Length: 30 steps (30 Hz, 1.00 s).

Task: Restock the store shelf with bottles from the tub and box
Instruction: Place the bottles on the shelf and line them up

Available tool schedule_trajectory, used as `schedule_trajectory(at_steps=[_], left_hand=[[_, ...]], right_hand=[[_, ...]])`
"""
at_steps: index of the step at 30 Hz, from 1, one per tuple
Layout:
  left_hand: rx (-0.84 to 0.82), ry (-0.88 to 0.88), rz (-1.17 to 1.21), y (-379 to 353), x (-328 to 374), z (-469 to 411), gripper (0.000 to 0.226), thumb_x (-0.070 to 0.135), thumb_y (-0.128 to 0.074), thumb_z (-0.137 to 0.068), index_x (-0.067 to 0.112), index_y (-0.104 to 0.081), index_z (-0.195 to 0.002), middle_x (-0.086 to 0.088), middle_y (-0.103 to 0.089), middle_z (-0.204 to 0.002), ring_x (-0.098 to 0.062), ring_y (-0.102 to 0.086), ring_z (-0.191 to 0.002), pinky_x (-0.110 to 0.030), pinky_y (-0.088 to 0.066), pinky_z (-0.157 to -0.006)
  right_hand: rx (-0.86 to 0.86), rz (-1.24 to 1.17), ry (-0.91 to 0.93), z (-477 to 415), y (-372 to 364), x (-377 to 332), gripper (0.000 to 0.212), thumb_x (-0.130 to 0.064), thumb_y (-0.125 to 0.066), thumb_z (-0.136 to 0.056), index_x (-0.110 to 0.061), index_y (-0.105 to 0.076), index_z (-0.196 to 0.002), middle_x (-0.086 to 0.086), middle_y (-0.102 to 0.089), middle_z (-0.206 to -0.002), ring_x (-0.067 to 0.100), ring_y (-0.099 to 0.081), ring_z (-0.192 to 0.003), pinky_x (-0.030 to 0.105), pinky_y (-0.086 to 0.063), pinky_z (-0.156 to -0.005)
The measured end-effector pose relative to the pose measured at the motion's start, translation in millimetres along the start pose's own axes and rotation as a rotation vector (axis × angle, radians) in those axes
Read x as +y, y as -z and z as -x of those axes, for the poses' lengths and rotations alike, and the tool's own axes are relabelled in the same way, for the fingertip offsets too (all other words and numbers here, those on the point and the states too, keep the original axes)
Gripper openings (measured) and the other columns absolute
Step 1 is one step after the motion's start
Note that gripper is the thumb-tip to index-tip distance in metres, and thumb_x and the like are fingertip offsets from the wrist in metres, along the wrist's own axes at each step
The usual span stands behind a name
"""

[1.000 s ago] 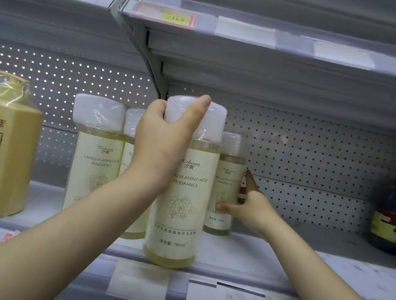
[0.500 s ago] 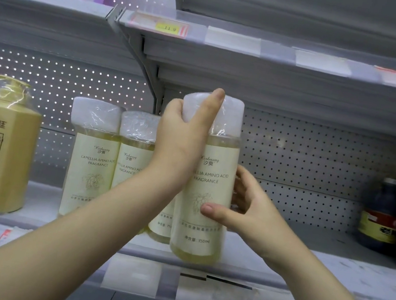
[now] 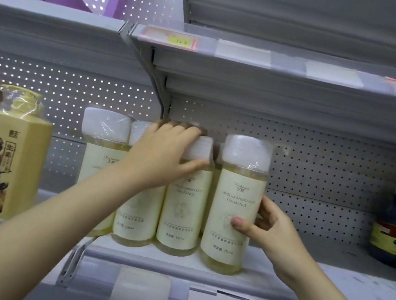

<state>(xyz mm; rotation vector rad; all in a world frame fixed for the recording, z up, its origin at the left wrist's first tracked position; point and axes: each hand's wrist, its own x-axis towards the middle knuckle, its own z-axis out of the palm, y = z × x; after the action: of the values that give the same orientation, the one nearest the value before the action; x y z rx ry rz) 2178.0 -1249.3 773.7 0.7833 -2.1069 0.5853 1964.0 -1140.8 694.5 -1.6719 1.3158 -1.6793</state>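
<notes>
Front bottle (image 3: 238, 191): upright at near shelf (image 3: 326, 286) edge, right hand (image 3: 273, 233) pinching its label. Neighbouring bottle (image 3: 181, 215): left hand (image 3: 167, 155) gripping its cap. Risk: a careless shove could topple the close-packed row or tip one off.

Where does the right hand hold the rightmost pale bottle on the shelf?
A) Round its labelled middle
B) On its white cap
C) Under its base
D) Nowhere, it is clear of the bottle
A: the right hand wraps the labelled middle of the rightmost bottle, with its thumb on the front of the label, while the left hand grips the top of the bottle beside it.
</notes>
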Motion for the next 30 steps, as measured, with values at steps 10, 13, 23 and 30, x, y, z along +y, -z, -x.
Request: schedule_trajectory(at_steps=[10, 13, 23, 30], left_hand=[[0.160, 0.015, -0.008, -21.0, -4.4, 1.3, 0.068, 0.068, -0.031, -0.081, 0.022, -0.052, -0.126, 0.003, -0.062, -0.115, -0.022, -0.055, -0.108, -0.040, -0.029, -0.107], [0.164, 0.016, -0.020, -22.7, -3.8, 1.5, 0.067, 0.067, -0.031, -0.082, 0.021, -0.053, -0.126, 0.001, -0.062, -0.114, -0.024, -0.055, -0.107, -0.041, -0.029, -0.105], [0.226, 0.020, -0.034, -28.6, -4.6, 1.0, 0.064, 0.065, -0.035, -0.083, 0.019, -0.054, -0.124, -0.003, -0.062, -0.112, -0.027, -0.056, -0.106, -0.040, -0.030, -0.103], [0.231, 0.012, -0.025, -28.4, -5.3, 1.1, 0.064, 0.065, -0.035, -0.084, 0.020, -0.054, -0.125, -0.004, -0.062, -0.113, -0.028, -0.055, -0.106, -0.041, -0.029, -0.103]], right_hand=[[0.011, 0.084, -0.041, -12.3, -8.0, 10.0, 0.055, -0.017, -0.080, -0.073, -0.031, -0.059, -0.122, -0.015, -0.072, -0.109, 0.002, -0.067, -0.101, 0.020, -0.056, -0.073], [-0.024, 0.160, -0.077, -14.0, -4.8, 6.9, 0.058, -0.023, -0.082, -0.073, -0.034, -0.056, -0.123, -0.020, -0.070, -0.110, -0.001, -0.066, -0.102, 0.026, -0.055, -0.083], [-0.044, 0.220, -0.117, -21.6, -1.7, 9.7, 0.065, -0.026, -0.084, -0.071, -0.033, -0.052, -0.126, -0.015, -0.067, -0.119, -0.001, -0.065, -0.105, 0.034, -0.054, -0.093], [-0.051, 0.229, -0.107, -20.4, -1.6, 12.0, 0.062, -0.027, -0.083, -0.072, -0.035, -0.052, -0.126, -0.017, -0.068, -0.115, 0.002, -0.064, -0.107, 0.033, -0.052, -0.095]])
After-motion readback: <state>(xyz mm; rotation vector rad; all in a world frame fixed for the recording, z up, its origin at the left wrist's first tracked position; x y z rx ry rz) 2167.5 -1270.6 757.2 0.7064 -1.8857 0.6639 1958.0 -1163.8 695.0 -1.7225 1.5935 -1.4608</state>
